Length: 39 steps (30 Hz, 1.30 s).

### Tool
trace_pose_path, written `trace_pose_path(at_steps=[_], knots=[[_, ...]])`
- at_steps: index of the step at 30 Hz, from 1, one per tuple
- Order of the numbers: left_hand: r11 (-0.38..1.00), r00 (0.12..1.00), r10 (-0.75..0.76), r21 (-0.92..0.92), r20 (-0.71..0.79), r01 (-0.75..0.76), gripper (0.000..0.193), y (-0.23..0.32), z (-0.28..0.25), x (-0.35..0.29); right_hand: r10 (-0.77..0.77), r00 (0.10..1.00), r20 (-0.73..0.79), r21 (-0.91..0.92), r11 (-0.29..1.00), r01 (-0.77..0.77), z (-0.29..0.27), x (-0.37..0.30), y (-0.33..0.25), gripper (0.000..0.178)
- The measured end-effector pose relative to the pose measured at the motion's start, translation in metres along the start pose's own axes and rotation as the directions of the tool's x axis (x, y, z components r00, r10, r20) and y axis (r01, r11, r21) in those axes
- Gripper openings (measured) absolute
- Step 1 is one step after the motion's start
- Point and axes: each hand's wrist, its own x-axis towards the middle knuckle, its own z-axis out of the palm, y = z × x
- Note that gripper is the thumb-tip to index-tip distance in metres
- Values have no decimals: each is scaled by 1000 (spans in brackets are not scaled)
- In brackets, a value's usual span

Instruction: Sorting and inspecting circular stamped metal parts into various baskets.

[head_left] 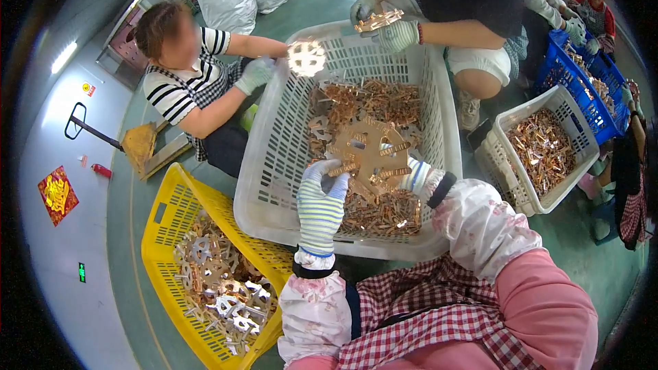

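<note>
A round, copper-coloured metal plate (pixel 367 136) with large cut-outs and small finned pieces on it is held up over the big white crate (pixel 449 106). My left hand (pixel 321 205), in a striped knit glove, grips its left edge, thumb in front. At the right edge is my right hand (pixel 416 177), gloved alike and partly hidden behind the plate; a bit of glove shows through a cut-out. Below lie heaps of small copper-coloured metal pieces (pixel 373 99) inside the crate.
A tilted yellow crate (pixel 162 219) of metal scraps stands at near left. One person's hand (pixel 256 75) is by the white crate's left rim, near a shiny plate (pixel 306 58); another's gloved hands (pixel 399 35) hold a plate opposite. Right are a smaller white crate (pixel 504 157) and blue crates (pixel 588 116).
</note>
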Motion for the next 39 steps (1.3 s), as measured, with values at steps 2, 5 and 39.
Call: trace_pose_path(at_steps=[2,5,39], knots=[[793,909,417,487,5,-367,19,-1,-1,-1,121,990,67,369,919,-138,-4,3,-3,30],[733,920,383,578,86,-359,24,-13,-2,-2,95,991,91,350,929,-121,-11,15,-2,31],[654,855,511,604,90,-455,17,0,22,-17,123,989,-84,297,950,-93,58,24,-33,36]])
